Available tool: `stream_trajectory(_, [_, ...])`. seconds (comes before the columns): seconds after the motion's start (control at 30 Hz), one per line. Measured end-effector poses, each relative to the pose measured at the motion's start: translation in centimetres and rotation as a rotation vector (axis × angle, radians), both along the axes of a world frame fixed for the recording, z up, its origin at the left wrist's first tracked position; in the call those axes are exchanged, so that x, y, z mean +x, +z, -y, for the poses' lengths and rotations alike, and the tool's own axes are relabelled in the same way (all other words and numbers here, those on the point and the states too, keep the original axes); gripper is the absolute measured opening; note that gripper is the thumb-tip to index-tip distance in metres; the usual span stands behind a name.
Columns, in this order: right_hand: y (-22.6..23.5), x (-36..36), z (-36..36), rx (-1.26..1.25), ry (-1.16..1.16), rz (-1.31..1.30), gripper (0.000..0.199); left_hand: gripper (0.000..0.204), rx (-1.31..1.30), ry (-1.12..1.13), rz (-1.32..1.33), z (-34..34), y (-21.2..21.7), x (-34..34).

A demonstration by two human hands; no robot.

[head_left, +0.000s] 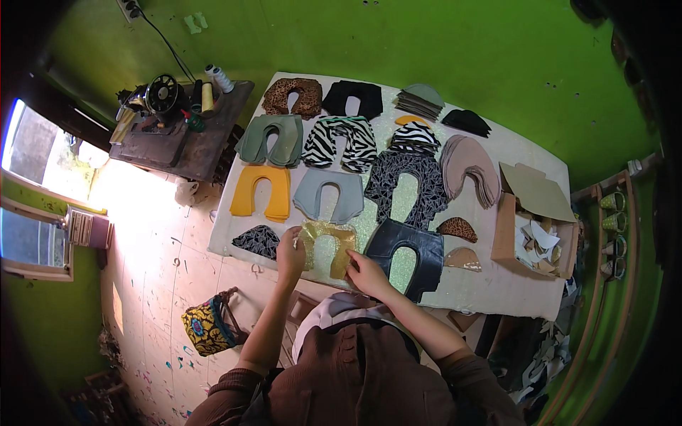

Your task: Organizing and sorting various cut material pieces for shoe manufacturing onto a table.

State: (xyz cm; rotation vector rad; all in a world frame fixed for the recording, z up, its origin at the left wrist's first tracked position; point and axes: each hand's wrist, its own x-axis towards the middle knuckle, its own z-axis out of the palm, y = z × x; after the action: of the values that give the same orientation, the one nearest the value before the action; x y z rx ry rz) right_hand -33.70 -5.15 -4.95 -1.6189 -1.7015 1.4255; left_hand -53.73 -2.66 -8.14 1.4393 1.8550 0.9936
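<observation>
Left grip [289,253] and right grip [368,274] touch gold piece [329,229], closure unclear; cardboard box [506,231] holds scraps [538,240].

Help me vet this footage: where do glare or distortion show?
Head view: glare whitens the floor near the bright window; head view: edges of the table bow, picture corners go black; head view: the gold piece shows bright glints.

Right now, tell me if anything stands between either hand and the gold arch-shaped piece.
Nothing visible does: the left hand is at the left edge of the gold piece, the right hand at its right edge.
</observation>
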Motion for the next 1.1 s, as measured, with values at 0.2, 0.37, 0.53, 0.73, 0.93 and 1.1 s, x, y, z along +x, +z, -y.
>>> stream_trajectory(0.2, [0.0, 0.3, 0.3, 0.053, 0.007, -0.035, 0.04, 0.029, 0.052, -0.033, -0.122, -0.1, 0.2, 0.1])
stream_trajectory(0.37, [0.7, 0.3, 0.4, 0.09, 0.013, -0.037, 0.04, 0.027, 0.157, -0.001, -0.123, 0.0, 0.8, 0.4])
stream_trajectory(0.53, [-0.4, 0.6, 0.6, 0.36, 0.028, 0.168, 0.033, 0.027, 0.143, -0.049, -0.153, -0.2, 1.6, 1.0])
stream_trajectory(0.73, [3.3, -0.2, -0.2, 0.523, 0.14, 0.438, 0.029, 0.032, 0.276, -0.156, -0.495, 0.5, 2.8, 1.8])
stream_trajectory(0.93, [-0.3, -1.6, -0.7, 0.797, 0.312, 0.549, 0.05, 0.046, 0.175, -0.448, -0.689, 1.6, 1.4, 3.0])
stream_trajectory(1.1, [-2.5, -2.3, -0.7, 0.717, 0.364, 0.584, 0.063, 0.052, 0.049, -0.472, -0.778, 1.9, -0.1, 2.9])
